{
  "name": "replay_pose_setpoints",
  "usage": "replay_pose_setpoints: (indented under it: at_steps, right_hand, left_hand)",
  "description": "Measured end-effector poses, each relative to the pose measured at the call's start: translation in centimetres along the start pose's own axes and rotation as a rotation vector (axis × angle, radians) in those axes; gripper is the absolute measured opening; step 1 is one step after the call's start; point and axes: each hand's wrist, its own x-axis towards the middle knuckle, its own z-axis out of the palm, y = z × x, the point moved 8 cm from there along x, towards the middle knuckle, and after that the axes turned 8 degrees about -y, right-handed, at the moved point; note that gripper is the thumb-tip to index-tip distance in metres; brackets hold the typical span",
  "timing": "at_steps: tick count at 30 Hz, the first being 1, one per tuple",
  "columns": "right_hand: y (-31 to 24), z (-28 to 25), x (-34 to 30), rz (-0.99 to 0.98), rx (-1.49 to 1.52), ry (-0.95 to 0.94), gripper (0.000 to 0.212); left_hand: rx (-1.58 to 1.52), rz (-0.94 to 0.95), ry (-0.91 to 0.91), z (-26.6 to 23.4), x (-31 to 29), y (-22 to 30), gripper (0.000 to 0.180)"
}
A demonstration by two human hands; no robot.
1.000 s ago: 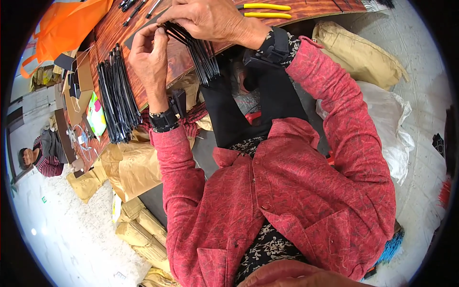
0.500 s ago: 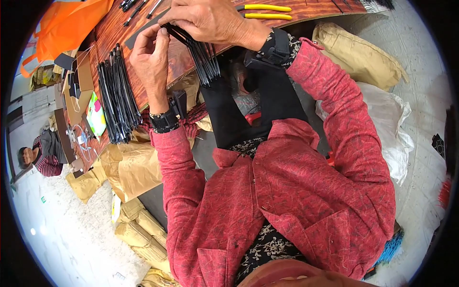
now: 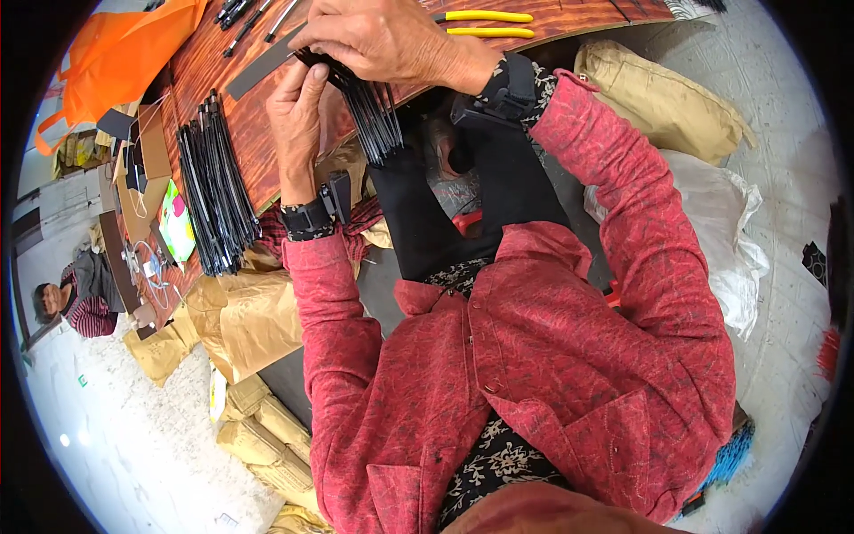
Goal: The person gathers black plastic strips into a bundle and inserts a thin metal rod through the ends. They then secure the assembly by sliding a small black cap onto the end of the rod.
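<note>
My right hand is closed round a bunch of thin black rods, which fan out below it past the table edge toward my lap. Close beside it, my left hand has its thumb and fingers brought together at the upper end of the same bunch. What lies right between its fingertips is partly hidden. A larger pile of similar black rods lies on the wooden table to the left. Just beyond my left hand rests a flat dark strip.
Yellow-handled pliers lie at the table's far edge. Several black pens or pen-like sticks sit farther back. An orange bag and an open cardboard box stand at left. Another person is at far left. A tan sack lies right.
My left hand has shifted slightly right and up, closer against the bunch. The rods in my right hand have swung a little left. The view has shifted slightly.
</note>
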Motion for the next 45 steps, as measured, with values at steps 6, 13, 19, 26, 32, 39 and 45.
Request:
replay_pose_setpoints:
  at_steps: [6,13,19,26,32,39,45]
  right_hand:
    - [0.5,-0.3,0.0,0.016,0.114,0.009,0.014]
    - [3.2,1.9,-0.2,-0.196,0.690,0.301,0.014]
    - [3.2,1.9,-0.2,-0.233,0.751,0.308,0.014]
    - [2.9,2.2,-0.2,-0.302,0.814,0.258,0.016]
    - [3.1,2.5,-0.1,-0.337,0.873,0.207,0.018]
    - [2.4,3.1,0.1,-0.371,0.778,0.238,0.019]
    - [4.7,3.9,0.7,-0.364,0.588,0.277,0.020]
  left_hand:
    - [-0.071,-0.185,-0.111,0.5,-0.3,-2.8,0.039]
    - [-0.042,-0.201,-0.210,2.1,-0.3,-3.6,0.030]
    - [0.177,-0.146,-0.240,2.3,0.2,-4.5,0.028]
    - [0.281,0.007,-0.159,1.7,-0.1,-4.2,0.025]
    - [0.271,-0.001,-0.183,2.0,0.2,-4.6,0.021]
    - [0.457,-0.051,-0.198,-1.2,0.1,-6.8,0.017]
    - [0.301,-0.177,-0.109,2.9,-0.4,-2.8,0.014]
